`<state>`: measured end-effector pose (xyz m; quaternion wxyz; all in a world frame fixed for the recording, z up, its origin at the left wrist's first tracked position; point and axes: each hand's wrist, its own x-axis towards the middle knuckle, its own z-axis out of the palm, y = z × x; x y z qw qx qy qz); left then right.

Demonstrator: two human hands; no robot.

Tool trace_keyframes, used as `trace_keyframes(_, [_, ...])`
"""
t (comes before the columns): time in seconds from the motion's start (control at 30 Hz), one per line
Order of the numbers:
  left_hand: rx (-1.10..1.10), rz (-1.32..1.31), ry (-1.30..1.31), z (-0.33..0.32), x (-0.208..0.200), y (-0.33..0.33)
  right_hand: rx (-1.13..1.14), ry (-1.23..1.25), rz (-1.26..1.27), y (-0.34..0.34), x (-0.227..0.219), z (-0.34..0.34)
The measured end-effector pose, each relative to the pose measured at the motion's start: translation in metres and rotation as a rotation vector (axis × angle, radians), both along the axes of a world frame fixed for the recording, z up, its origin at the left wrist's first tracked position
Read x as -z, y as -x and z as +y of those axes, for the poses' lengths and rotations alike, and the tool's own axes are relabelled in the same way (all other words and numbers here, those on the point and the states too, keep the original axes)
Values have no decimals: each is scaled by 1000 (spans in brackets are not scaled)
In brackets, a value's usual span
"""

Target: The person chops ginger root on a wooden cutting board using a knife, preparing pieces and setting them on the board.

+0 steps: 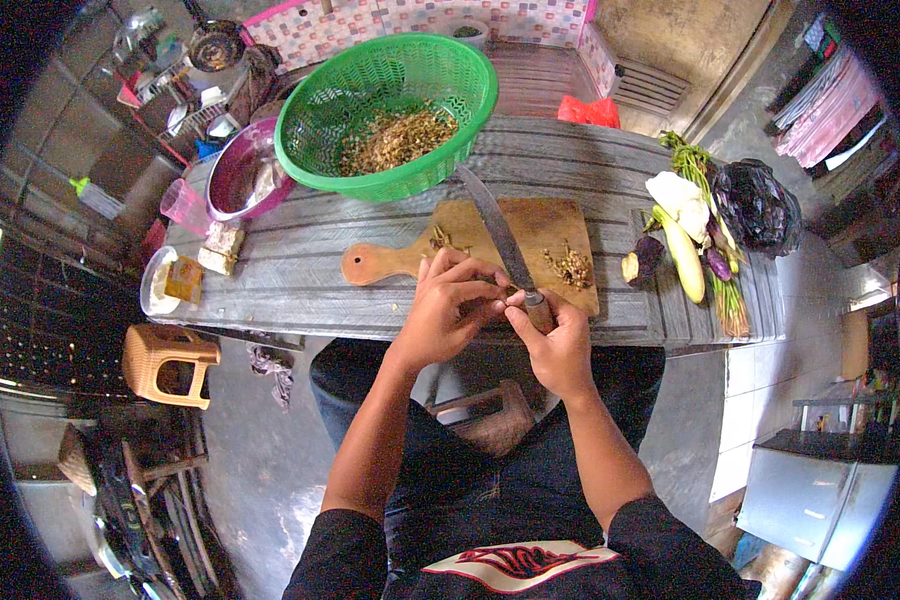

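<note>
My right hand (558, 345) is wrapped round the handle of a long-bladed knife (500, 232). Its blade points up and away over the wooden cutting board (500, 212). Just left of the handle, my left hand (455, 308) is closed in a pinch, its fingertips almost touching those of the right. Whatever small dark piece it holds is mostly hidden by the fingers. Two heaps of small brown pieces lie on the board: a little pile (570, 265) right of the blade and a smaller one (440, 239) on the left. A green basket (305, 125) beyond holds many similar bits.
Left of the basket stand a purple basin (220, 180), a pink cup (183, 207) and a white container (158, 285). At the right lie a long pale vegetable (682, 260), a cut purple one (642, 262), a cauliflower-like white head (680, 200) and a black plastic bag (758, 205).
</note>
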<state>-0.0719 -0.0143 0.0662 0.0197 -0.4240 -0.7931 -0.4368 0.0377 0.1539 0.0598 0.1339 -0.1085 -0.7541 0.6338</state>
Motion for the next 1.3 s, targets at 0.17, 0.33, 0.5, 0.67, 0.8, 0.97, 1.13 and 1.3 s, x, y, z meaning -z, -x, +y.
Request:
trace_keyframes(0.17, [5, -21, 26, -2, 3, 1, 17, -212, 68, 1, -2, -3])
trace_keyframes(0.33, [1, -6, 26, -4, 4, 2, -39, -343, 46, 6, -12, -4])
trace_keyframes(0.5, [-3, -6, 18, -5, 4, 3, -65, -344, 20, 7, -8, -1])
trace_keyframes(0.67, [-35, -48, -8, -2, 1, 0, -46, -257, -18, 6, -3, 5])
trace_keyframes(0.8, [-111, -75, -156, 1, 8, -1, 2, -152, -64, 0, -7, 11])
trace_keyframes(0.97, [-175, -104, -247, -1, 10, 1, 98, -82, -69, 3, -4, 14])
trace_keyframes(1.13, [-200, -80, -199, -1, 12, 2, 119, -157, -22, 9, -12, 8])
trace_keyframes(1.3, [-187, 18, -157, 0, 16, 2, 172, -106, -134, 1, -14, 12])
